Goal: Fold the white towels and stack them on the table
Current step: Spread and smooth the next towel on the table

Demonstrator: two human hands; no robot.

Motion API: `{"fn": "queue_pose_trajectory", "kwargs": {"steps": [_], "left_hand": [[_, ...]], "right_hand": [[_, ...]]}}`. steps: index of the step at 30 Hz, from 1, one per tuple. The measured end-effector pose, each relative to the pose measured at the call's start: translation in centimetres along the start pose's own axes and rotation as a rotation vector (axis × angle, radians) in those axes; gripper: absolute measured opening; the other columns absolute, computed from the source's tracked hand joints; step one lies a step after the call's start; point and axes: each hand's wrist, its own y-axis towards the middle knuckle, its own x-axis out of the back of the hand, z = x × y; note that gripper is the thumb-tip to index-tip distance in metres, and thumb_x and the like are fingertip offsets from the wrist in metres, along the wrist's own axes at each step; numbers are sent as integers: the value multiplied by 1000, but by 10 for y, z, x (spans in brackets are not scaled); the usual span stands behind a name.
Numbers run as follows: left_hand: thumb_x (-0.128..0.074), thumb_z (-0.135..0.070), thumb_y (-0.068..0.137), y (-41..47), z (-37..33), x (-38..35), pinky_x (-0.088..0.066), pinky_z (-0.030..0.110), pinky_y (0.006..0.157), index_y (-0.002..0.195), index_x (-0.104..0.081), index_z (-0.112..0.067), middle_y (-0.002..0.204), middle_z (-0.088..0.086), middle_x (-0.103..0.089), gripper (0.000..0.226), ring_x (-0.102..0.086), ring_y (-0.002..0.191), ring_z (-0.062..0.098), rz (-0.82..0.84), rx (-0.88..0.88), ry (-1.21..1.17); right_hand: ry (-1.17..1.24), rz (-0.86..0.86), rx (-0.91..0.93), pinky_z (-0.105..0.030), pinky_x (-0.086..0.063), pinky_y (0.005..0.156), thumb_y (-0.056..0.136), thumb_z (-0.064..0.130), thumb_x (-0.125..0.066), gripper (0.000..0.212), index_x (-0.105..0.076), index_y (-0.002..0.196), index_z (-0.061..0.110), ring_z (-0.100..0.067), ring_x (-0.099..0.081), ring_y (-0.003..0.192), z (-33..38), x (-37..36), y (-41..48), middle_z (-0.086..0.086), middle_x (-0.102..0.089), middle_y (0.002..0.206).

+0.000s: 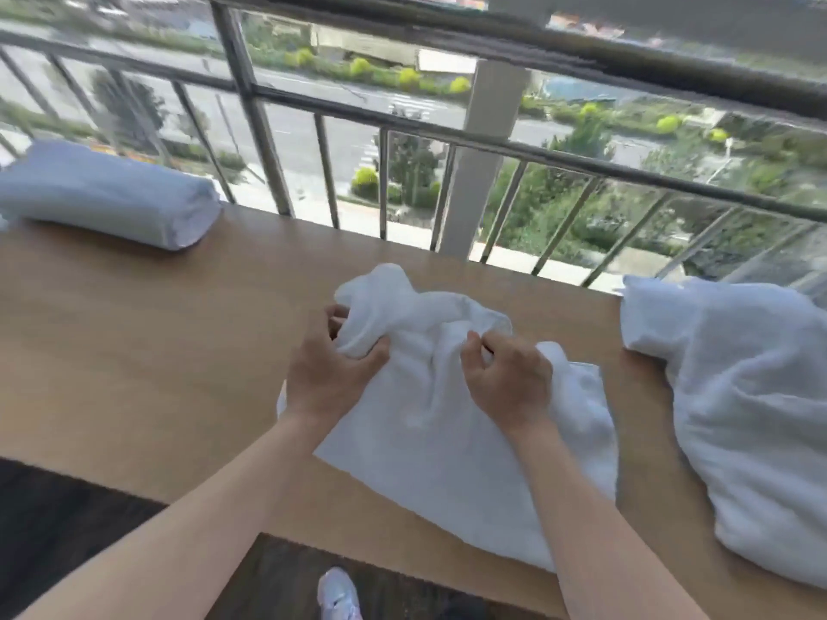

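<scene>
At the far left of the counter (156,351) a folded towel (107,194) is lying as a thick roll, well apart from everything else, so the stack is only beginning there. Moving toward the middle, the left hand (331,364) is gripping a bunch of cloth, with its fingers curled round the far left part of the middle towel (447,431). This towel is lying crumpled on the counter, close to the near edge, and it is not yet spread flat. Just beside, the right hand (505,378) is pinching a raised fold of the same towel between thumb and fingers (the fingertips themselves are partly hidden in the cloth). At the right a heap of towels (738,396) is waiting unfolded, reaching out of view. In my judgement the step in hand is opening out the middle towel before any fold is made. The next move is probably asking both hands to find two corners or one straight edge, to pull them apart until the cloth is lying smooth, and only then to bring one half over the other.
</scene>
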Motion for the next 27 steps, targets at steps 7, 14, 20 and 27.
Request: {"fn": "queue_pose_trajectory", "kwargs": {"steps": [7, 14, 20, 27], "left_hand": [[-76, -65, 63, 29, 81, 75, -49, 26, 64, 105, -49, -45, 86, -24, -62, 54, -61, 79, 1, -181, 9, 79], [-81, -65, 65, 86, 146, 102, -48, 48, 95, 118, -56, -32, 106, -15, -47, 67, -53, 103, 12, 29, 91, 188], [-80, -79, 53, 167, 180, 124, -54, 36, 90, 126, -49, -40, 126, -13, -55, 88, -59, 113, 7, 162, 455, -97], [-78, -77, 63, 232, 175, 99, -58, 27, 77, 120, -66, -33, 115, -6, -75, 73, -71, 108, 17, 454, 509, -477]], "right_hand": [[37, 88, 113, -29, -29, 48, 91, 40, -45, 46, -43, 56, 10, -30, -42, 47, 84, -89, 0, -7, -46, 48], [-74, 275, 4, -43, -37, 85, 87, 22, -65, 13, -62, 92, 11, -36, -58, 95, 119, -170, 20, -9, -64, 93], [236, 311, -170, -38, -33, 98, 92, 32, -50, 40, -58, 124, 9, -31, -52, 111, 192, -234, 20, -8, -61, 115], [214, 347, -242, -32, 2, 124, 98, 45, -24, 67, -33, 155, 9, -17, -15, 153, 218, -273, 12, -2, -32, 161]]}}
